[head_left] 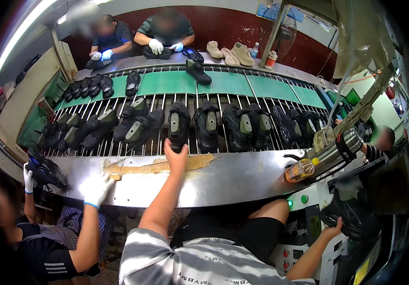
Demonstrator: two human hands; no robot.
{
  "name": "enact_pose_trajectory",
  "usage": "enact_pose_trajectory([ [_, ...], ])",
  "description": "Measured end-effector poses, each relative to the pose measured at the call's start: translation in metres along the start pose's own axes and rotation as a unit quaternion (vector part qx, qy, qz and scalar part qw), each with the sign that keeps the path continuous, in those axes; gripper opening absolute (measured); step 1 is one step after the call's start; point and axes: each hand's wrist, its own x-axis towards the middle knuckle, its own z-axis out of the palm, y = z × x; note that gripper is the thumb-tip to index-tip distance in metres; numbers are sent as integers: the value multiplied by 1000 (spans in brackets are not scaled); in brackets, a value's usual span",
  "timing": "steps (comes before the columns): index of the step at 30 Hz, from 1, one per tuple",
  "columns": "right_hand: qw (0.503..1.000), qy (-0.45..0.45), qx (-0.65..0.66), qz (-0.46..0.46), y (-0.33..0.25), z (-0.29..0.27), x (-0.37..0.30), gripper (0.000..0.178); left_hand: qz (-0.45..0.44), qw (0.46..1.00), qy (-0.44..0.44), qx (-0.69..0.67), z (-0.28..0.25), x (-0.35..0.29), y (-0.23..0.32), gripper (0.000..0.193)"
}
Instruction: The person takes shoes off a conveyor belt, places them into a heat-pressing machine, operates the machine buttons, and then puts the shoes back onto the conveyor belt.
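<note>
My left hand [176, 156] is at the near end of a black shoe [179, 124] standing on the roller conveyor. Its thumb and fingers are spread to either side of that end; whether they press on it is hard to see. A greenish shoe last with a hole in its top fills the shoe's opening. On the far right, beside the machine, my right hand [333, 230] grips another black shoe [351, 214] by its lower edge. More black shoes with lasts, such as the shoe [207, 124] just to the right, line the rollers.
A steel ledge [242, 178] with torn brown tape runs before me. A bottle [301, 170] and steel flask [340, 147] stand right, above the machine's green button [304, 198]. A gloved co-worker's hand [96, 186] is left. Beyond the green belt [164, 83], two people handle shoes.
</note>
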Motion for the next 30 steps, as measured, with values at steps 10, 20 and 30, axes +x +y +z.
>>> enact_pose_trajectory([
  [10, 694, -577, -102, 419, -39, 200, -231, 53, -115, 762, -442, -459, -125, -142, 185, 104],
  [20, 482, -870, -57, -83, -72, 273, -321, 60, -221, 937, -124, -241, -270, -58, 132, 82],
  [30, 733, -654, -185, 8, -38, 221, -178, 36, -12, 909, -255, 330, -243, -4, 117, 55],
])
